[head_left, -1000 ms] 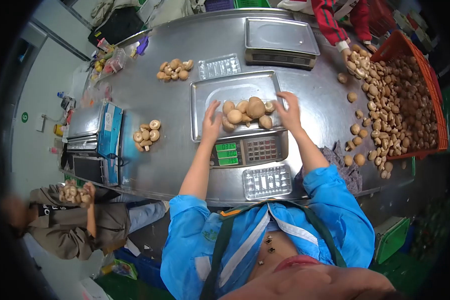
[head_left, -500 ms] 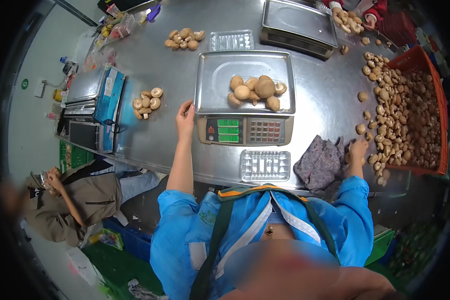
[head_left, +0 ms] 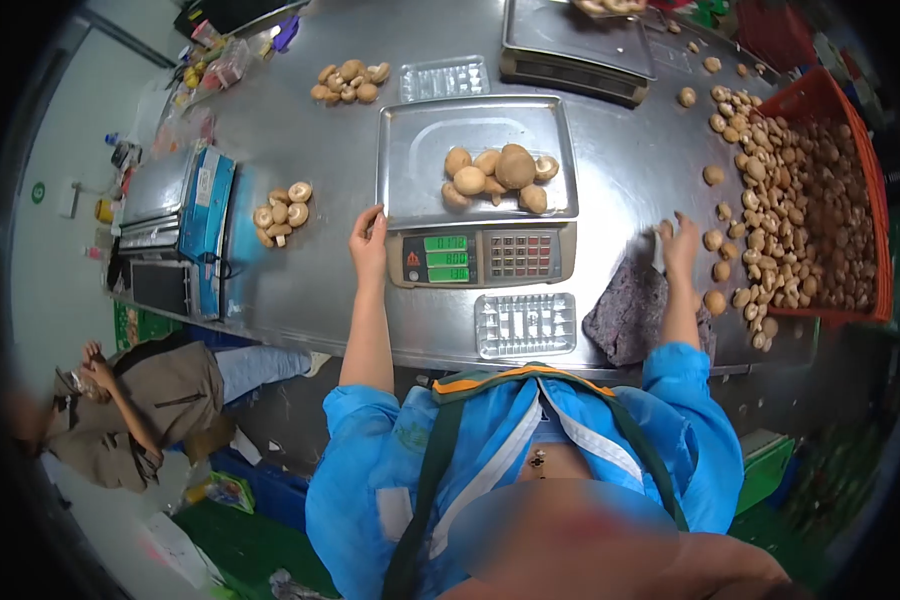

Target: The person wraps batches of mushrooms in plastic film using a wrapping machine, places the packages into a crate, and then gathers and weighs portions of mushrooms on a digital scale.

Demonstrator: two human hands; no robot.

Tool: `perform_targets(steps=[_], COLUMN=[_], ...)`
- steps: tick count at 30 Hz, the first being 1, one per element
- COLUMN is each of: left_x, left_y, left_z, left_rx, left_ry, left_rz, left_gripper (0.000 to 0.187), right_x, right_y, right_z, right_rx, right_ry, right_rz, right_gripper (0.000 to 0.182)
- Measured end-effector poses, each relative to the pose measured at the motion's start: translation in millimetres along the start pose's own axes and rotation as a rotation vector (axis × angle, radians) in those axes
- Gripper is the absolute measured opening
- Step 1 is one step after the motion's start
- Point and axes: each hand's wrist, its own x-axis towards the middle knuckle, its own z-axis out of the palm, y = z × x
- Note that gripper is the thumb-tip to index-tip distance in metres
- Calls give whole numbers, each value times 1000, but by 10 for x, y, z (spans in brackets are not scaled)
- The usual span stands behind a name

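A digital scale (head_left: 410, 258) stands in front of me, with several brown mushrooms (head_left: 515, 166) in a cluster on its metal pan (head_left: 410, 140). Its green display is lit. Beside the pan's near left corner is my left hand (head_left: 368, 238), its fingers loosely apart and holding nothing. My right hand (head_left: 679, 245) is over a crumpled grey cloth (head_left: 625, 312) to the right of the scale; its fingers are spread, and I see no mushroom in them. A clear plastic tray (head_left: 525, 325) lies between the scale and the table's near edge.
Loose mushrooms (head_left: 760, 220) spill from a tipped red crate (head_left: 875, 220) at right. Small mushroom piles (head_left: 282, 214) lie left, another clear tray (head_left: 444, 78) behind the pan. A blue scale (head_left: 206, 215) and another scale (head_left: 570, 45) stand nearby. A person (head_left: 160, 400) is at left.
My right hand has moved from the loose mushrooms at the right edge, up and leftward over the cloth. My left hand stays by the pan. The view has shifted slightly.
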Motion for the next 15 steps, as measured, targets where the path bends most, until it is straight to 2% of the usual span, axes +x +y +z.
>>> perform_targets(steps=[1,2,4,8,10,11,13,14,15], left_x=[12,16,4,-41,-80,-70,-37,-43,-39], left_y=[-50,-79,-75,-74,-21,2,-45,-71,-78], left_z=[-8,-4,-40,-152,-166,-154,-128,-124,-109], left_rx=[4,1,-13,-19,0,13,-2,-9,-7], left_ry=[21,48,35,25,41,53,57,52,57], left_rz=[32,64,56,-19,-34,-44,-7,21,16], left_gripper=[24,23,23,23,23,23,23,23,23], right_x=[4,-19,28,79,158,179,178,174,132], right_y=[-39,70,225,59,14,-27,-561,-748,-983], right_z=[132,302,592,574,614,646,395,366,286], right_rx=[-211,-215,56,-142,50,53,516,755,858], right_ry=[27,45,-136,-187,-198,-196,-79,-167,-227], right_rz=[2,7,32,-10,-65,-71,-33,40,97], right_gripper=[43,43,45,44,41,41,38,38,40])
